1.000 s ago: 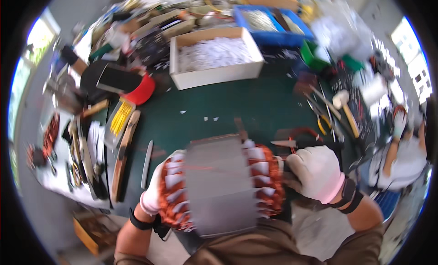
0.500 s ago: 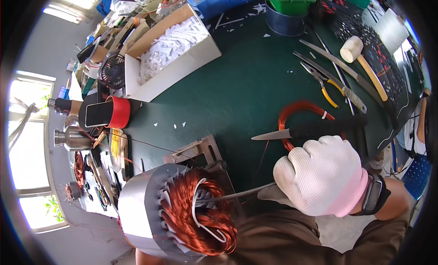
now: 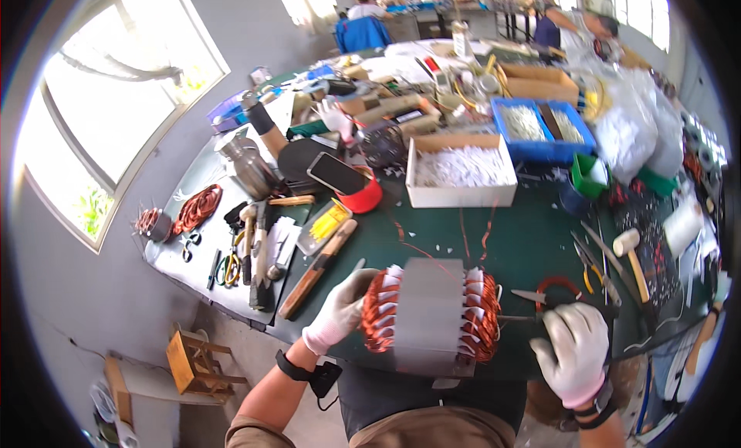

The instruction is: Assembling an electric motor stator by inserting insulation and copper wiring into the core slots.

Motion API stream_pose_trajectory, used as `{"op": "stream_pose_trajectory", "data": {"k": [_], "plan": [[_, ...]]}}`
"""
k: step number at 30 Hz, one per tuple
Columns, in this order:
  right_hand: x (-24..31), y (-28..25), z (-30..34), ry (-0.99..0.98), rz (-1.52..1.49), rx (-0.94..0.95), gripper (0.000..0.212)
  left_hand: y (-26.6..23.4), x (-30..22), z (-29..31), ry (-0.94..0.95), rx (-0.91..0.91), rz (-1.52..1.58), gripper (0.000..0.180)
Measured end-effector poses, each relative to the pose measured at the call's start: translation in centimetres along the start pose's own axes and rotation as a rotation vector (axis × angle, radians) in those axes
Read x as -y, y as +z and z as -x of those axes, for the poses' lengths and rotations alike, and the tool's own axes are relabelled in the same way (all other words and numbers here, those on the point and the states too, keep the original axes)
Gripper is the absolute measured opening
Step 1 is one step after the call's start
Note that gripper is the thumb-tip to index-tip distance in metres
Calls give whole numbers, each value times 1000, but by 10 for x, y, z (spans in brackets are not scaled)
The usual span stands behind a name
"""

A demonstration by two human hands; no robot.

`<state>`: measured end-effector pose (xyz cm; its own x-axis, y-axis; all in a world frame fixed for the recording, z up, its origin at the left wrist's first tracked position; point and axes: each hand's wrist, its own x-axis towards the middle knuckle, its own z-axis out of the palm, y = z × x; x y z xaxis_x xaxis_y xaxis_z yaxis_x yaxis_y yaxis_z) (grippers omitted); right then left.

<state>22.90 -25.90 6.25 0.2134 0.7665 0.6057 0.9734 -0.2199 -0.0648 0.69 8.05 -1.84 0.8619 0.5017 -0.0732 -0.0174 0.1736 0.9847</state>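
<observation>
Stator [image 3: 428,315]: lying on its side at the near edge of the green table [image 3: 532,240], grey steel core in the middle, copper windings bulging out at both the left and right ends.
Left hand [image 3: 340,309]: white-gloved, pressed flat against the left copper end, fingers spread and cupping it, not closed around anything.
Right hand [image 3: 573,351]: white-gloved, fingers curled together near the right end; seems to grip a thin metal tool whose tip points at the windings, though the grasp itself is hidden by the glove.
Scissors [image 3: 552,294]: red-handled, lying on the table just beyond the right hand.
Mallet [image 3: 633,255]: pale head, wooden handle, farther right.
White box [image 3: 461,172]: far side of the table, filled with white slips.
Left side: pliers, knives and wooden-handled tools [image 3: 316,267] laid out in a row.
Doing it well, as a judgement: steady the core firmly from the left so it cannot roll; work the tip gently between coils, avoiding scraped enamel or torn insulation paper.
</observation>
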Motion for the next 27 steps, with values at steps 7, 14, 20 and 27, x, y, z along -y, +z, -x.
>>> {"op": "stream_pose_trajectory", "data": {"k": [7,14,20,27], "plan": [[32,-18,30,106,-158,-84,28,-111,-49,-55,259,-389,-1230,28],[46,-26,46,59,-230,-69,17,-118,-40,-80,-29,-479,-1441,33],[44,-32,68,190,-265,-22,16,-136,-22,-79,102,-520,-1489,30],[53,-28,52,135,-329,-24,15,-133,-30,-88,141,-538,-1617,26]]}}
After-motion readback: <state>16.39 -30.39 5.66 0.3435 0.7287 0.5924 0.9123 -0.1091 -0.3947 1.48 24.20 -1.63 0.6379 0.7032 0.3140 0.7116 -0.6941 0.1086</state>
